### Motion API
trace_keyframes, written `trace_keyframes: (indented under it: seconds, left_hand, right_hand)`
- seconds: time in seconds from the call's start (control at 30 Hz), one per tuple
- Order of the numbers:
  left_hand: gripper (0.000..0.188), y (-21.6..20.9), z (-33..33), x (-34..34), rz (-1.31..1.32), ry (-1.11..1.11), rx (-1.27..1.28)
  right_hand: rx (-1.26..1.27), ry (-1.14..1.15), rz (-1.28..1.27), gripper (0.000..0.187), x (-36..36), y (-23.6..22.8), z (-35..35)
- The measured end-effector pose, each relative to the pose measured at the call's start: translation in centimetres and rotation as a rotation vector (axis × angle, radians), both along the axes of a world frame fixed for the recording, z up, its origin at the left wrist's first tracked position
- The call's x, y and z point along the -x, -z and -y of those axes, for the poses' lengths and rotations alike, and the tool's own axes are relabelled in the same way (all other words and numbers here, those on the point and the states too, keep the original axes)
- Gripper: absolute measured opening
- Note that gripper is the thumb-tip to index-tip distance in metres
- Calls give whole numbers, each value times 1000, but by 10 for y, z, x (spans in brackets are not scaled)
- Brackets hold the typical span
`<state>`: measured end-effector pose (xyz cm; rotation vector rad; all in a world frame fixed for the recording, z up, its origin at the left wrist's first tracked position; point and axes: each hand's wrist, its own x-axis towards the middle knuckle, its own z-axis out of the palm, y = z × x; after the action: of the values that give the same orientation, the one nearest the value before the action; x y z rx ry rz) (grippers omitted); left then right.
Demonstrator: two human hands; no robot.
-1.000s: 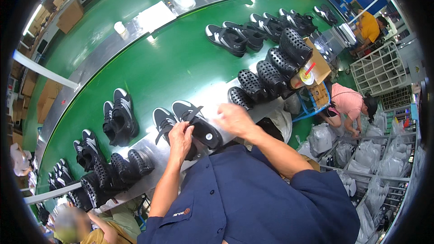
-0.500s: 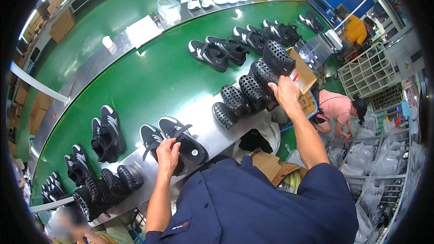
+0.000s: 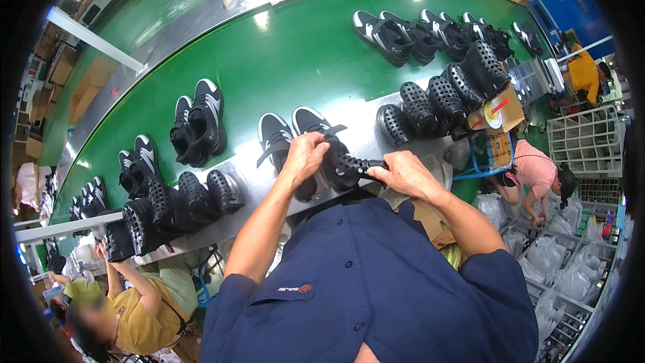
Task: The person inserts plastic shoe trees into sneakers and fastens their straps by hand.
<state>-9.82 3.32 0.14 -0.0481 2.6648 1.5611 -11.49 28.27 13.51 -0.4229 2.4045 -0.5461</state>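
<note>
At the belt's (image 3: 289,67) near edge, a black shoe (image 3: 318,125) with a white-rimmed toe and a jutting strap (image 3: 336,130) is gripped by the fingers of the left hand (image 3: 306,158) near its opening, over which a black, hole-studded insert (image 3: 356,165) is held by those of the right hand (image 3: 406,173).

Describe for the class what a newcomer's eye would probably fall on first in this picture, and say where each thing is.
Probably the broad green surface, curving across the upper half of the view. Next, near the centre, the left hand and right hand at a black-and-white sneaker, the right one holding a black perforated form. A row of similar forms sits just to the right.
</note>
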Motion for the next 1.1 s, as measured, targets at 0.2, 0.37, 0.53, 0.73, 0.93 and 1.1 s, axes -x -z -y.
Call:
trace_keyframes:
  seconds: [0.2, 0.37, 0.53, 0.73, 0.93, 1.1]
  left_hand:
    - [20, -13, -21, 17, -143, 175, -27]
    - [67, -12, -16, 4, -283, 31, 41]
    - [104, 1, -56, -8, 196, -164, -43]
    - [86, 21, -75, 13, 271, -413, 204]
    - [52, -31, -51, -69, -37, -406, 325]
    - [76, -17, 5, -115, 477, -688, 262]
  right_hand:
    - [-75, 4, -561, 31, -13, 105, 65]
    - [283, 52, -615, 23, -4, 91, 43]
    - [70, 74, -398, 28, 26, 108, 38]
    - [-37, 88, -418, 23, 56, 145, 54]
    - [-94, 27, -386, 21, 62, 158, 45]
    - [-40, -40, -351, 26, 51, 144, 51]
